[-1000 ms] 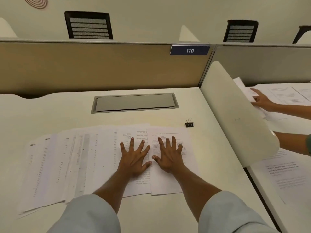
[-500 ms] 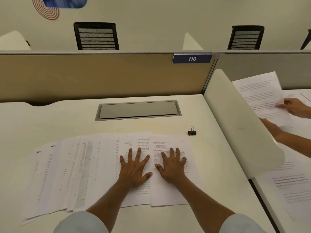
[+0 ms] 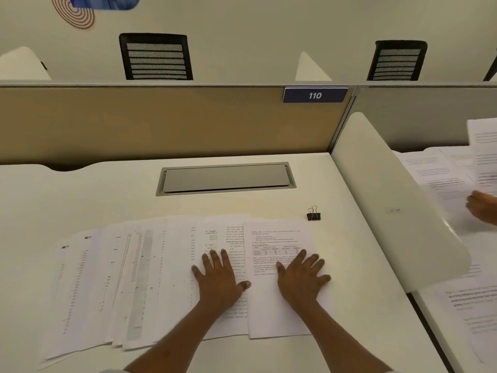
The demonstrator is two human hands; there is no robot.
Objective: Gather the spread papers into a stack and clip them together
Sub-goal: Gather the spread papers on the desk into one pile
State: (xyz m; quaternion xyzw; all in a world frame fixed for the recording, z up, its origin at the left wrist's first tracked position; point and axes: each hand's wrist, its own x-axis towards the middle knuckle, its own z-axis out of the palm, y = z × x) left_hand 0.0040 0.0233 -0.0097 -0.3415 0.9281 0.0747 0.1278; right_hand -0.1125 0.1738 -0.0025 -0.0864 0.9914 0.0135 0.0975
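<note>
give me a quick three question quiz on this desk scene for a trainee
1. True or false: the binder clip is clamped on the papers.
2. The right hand lies flat on: A the rightmost sheet; B the binder clip; C nothing.
3. Fill in: the partition sign reads ___.
Key: 1 false, it sits alone on the desk beyond the sheets; 2 A; 3 110.
</note>
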